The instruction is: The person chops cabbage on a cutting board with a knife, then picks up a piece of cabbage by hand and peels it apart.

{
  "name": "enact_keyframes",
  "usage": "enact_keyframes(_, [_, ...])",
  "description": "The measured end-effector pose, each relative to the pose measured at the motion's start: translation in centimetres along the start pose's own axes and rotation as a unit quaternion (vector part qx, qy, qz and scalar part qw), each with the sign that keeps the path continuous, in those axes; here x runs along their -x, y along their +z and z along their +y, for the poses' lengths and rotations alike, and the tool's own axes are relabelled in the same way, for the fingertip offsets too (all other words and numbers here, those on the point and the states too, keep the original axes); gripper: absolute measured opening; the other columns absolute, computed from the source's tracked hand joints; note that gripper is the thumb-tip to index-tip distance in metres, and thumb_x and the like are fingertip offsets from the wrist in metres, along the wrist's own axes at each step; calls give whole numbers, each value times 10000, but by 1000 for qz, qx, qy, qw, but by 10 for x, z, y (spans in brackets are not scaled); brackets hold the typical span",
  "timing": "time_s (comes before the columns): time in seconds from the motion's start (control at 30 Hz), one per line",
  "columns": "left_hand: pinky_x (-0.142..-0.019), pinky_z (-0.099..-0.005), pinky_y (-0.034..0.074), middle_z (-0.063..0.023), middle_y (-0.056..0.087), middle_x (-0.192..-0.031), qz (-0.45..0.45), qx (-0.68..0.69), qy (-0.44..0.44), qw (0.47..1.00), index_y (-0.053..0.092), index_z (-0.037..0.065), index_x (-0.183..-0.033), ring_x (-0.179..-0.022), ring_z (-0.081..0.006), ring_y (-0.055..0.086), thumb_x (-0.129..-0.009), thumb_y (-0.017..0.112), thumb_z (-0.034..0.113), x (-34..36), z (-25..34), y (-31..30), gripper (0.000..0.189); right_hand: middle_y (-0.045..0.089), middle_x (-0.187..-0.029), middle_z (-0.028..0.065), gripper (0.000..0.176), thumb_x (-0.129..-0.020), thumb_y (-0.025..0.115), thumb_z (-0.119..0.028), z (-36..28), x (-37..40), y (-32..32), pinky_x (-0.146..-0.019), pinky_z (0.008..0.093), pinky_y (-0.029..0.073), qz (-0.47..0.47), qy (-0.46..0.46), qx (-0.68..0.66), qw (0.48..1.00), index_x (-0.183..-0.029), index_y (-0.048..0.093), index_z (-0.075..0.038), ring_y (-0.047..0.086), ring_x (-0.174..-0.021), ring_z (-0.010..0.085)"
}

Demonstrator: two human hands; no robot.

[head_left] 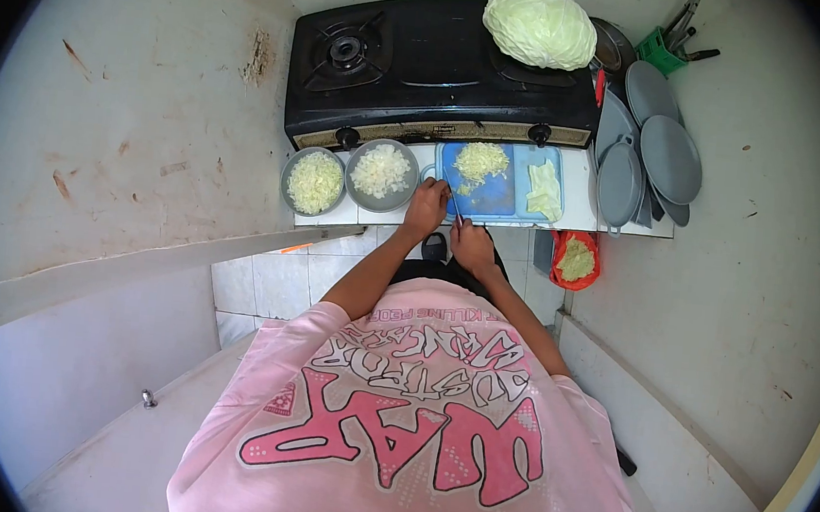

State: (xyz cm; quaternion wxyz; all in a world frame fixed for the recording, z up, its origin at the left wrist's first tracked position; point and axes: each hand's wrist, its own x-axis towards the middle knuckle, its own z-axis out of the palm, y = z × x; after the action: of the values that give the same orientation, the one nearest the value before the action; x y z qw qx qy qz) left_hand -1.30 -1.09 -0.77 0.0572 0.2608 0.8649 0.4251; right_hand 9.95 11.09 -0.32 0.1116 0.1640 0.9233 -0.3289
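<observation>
Grey slim-bladed knife in the bare right hand, fingers wrapped around the handle at the near edge of a blue plastic chopping board. Bare left hand just beside the blade, at the board's near left corner, fingers bent and close together; cannot tell whether pinching the blade or only resting by it. Board flat on a white surface, with a round grey bowl of chopped white pieces just to its left and a second grey bowl of pale shreds beyond. Behind, a black two-burner stove, bearing a whole pale green cabbage at its right end. To the right, a cluster of grey pans and a green utensil basket along a stained off-white wall. Below the surface, a red plastic bag with green scraps inside, above pale floor tiles. On the board, finely cut pale yellow-green cabbage shreds, heaped at the far side, scattered thinly nearer; farther right, on the lighter blue part, a flat, pale cabbage leaf, uneven at the edges.
</observation>
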Motion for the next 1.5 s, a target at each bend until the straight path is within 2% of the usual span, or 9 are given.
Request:
enact_keyframes(0.27, [-753, -471, 533, -207, 637, -841, 9, 4, -5, 1000, 648, -21, -887, -825, -385, 648, -805, 621, -90, 1, 1, 1, 111, 688, -816, 326, 371, -980, 550, -297, -3, -6, 0, -768, 580, 567, 4, 7, 9, 1000, -968, 635, 64, 703, -792, 483])
enact_keyframes(0.37, [-735, -499, 527, -234, 609, -857, 21, 8, -2, 1000, 637, -23, -916, -809, -423, 631, -831, 618, -72, 3, -6, 8, 100, 690, -828, 326, 382, -982, 547, -307, -1, 3, -7, -776, 585, 565, -17, 14, 29, 999, -975, 634, 65, 704, -805, 485])
enact_keyframes(0.57, [-736, -501, 527, -224, 617, -858, 13, 25, -10, 1000, 647, -7, -924, -807, -422, 630, -832, 620, -67, 3, -1, 2, 113, 686, -838, 337, 400, -989, 538, -326, -1, -3, -3, -784, 593, 560, 15, 38, 2, 999, -982, 641, 60, 697, -813, 494])
enact_keyframes(0.67, [-740, -503, 528, -222, 616, -857, 14, 13, -6, 1000, 647, -10, -921, -808, -423, 631, -832, 613, -68, 3, 1, 0, 112, 701, -892, 307, 385, -991, 531, -337, -2, -1, -4, -816, 566, 565, -32, 33, 7, 999, -1039, 626, 33, 702, -852, 482])
enact_keyframes(0.97, [-716, -473, 533, -210, 634, -843, 12, 4, 8, 1000, 667, -12, -904, -782, -388, 658, -817, 626, -76, 1, 4, -4, 116, 702, -878, 307, 385, -991, 534, -333, -5, 1, -7, -795, 571, 570, -35, 21, 19, 999, -1005, 630, 40, 708, -841, 476])
enact_keyframes(1.07, [-714, -461, 537, -209, 632, -835, -4, -11, 4, 1000, 671, -14, -905, -772, -376, 656, -820, 624, -71, 0, -2, -1, 113, 682, -792, 325, 379, -993, 536, -303, 5, -9, 6, -736, 583, 570, 10, -20, 14, 1000, -956, 628, 63, 696, -760, 496])
enact_keyframes(1.17, [-706, -446, 541, -206, 636, -833, 7, -18, -7, 1000, 678, -15, -906, -756, -358, 657, -821, 624, -65, 2, -1, 1, 112, 683, -796, 324, 376, -995, 536, -301, 2, -7, 6, -734, 579, 572, 23, -13, 17, 999, -951, 620, 62, 696, -757, 495])
enact_keyframes(1.27, [-750, -497, 537, -232, 625, -847, -9, 27, -20, 999, 662, -21, -911, -817, -415, 642, -811, 621, -72, 1, 5, -5, 120, 684, -798, 324, 387, -998, 533, -313, -2, -5, 0, -733, 568, 576, 10, -8, 29, 1000, -953, 619, 61, 697, -762, 494])
enact_keyframes(1.5, [-750, -494, 539, -218, 613, -850, -18, 28, -9, 999, 655, -20, -914, -818, -404, 638, -809, 626, -65, 2, 0, -6, 117, 703, -883, 310, 407, -1003, 519, -347, 8, 5, -2, -814, 568, 565, -37, 24, 32, 999, -1020, 637, 41, 707, -852, 478])
